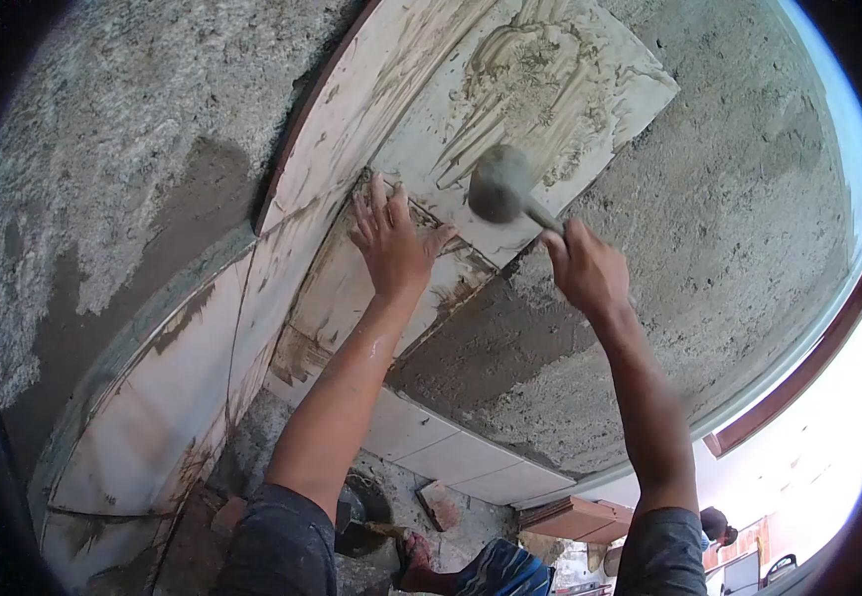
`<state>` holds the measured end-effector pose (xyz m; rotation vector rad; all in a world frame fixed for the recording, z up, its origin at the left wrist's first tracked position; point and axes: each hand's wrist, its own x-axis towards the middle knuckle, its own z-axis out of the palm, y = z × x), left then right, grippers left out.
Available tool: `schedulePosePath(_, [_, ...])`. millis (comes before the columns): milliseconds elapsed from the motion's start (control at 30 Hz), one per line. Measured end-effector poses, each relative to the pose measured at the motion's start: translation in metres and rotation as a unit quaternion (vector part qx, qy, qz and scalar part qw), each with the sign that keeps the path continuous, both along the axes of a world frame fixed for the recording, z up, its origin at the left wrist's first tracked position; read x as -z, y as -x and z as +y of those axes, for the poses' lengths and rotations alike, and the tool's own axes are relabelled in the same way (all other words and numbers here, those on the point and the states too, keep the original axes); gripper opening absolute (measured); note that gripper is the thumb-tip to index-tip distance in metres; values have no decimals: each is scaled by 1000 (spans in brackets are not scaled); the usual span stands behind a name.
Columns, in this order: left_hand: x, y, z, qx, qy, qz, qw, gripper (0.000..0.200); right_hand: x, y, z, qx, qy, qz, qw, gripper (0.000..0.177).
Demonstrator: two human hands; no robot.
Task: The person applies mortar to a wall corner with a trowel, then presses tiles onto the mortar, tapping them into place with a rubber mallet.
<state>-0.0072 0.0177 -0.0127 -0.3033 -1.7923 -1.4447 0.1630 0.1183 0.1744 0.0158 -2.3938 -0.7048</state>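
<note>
My right hand [590,266] is closed around the handle of a mallet with a rounded grey head [501,187]. That head overlaps the lower part of a large pale wall tile [642,91], which is smeared with mortar. My left hand [396,243] lies with fingers spread at the joint between this tile and a lower tile [347,283], close to the inner corner. Its fingertips reach onto the bottom left corner of the large tile.
Dark wet mortar [491,343] covers the rough wall beside the lower tile. A tiled ledge [153,397] runs along the left. Below are a bucket [366,541], a broken tile piece [439,505] and stacked tiles [575,519]. Another person [715,524] is far off at lower right.
</note>
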Motion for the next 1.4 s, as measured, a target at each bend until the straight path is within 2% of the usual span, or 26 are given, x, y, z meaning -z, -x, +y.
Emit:
schedulePosePath(33, [-2, -1, 0, -1, 3, -15, 1000, 92, -1, 4, 5, 76, -17, -23, 997, 40])
schedulePosePath(167, [2, 0, 0, -11, 16, -27, 999, 94, 7, -14, 0, 57, 27, -20, 998, 37])
schedulePosePath(233, [1, 1, 0, -14, 36, -23, 999, 101, 9, -23, 1, 54, 31, -18, 998, 38])
schedulePosePath(500, [6, 1, 0, -15, 52, -30, 998, 98, -2, -39, 20, 79, 88, 2, 993, 39])
schedulePosePath(700, [2, -1, -1, -19, 39, -19, 999, 95, -45, -26, -5, 34, 90, 55, 994, 37])
schedulePosePath(767, [3, 1, -1, -17, 58, -31, 998, 93, -64, -17, -16, -58, 106, 93, 988, 34])
schedulePosePath(833, [1, -2, -4, -17, 42, -14, 999, 93, -83, -8, -22, -93, 93, 112, 985, 32])
schedulePosePath(900, [0, -3, -5, -16, 28, 2, 999, 92, -97, 0, -25, -174, 68, 164, 969, 32])
schedulePosePath(1033, [0, -3, -5, -17, 32, -1, 999, 93, -114, 11, -37, -212, 73, 206, 952, 33])
schedulePosePath(1200, [-2, -7, -8, -11, 43, -20, 999, 93, -111, 34, -23, -185, 29, 177, 966, 36])
schedulePosePath(1267, [-1, -5, -7, -1, 37, -18, 999, 91, -101, 44, -22, 66, 14, 47, 997, 40])
schedulePosePath(1400, [-2, -3, -8, 7, 25, -18, 1000, 91, -69, 35, -31, 45, 36, 9, 998, 42])
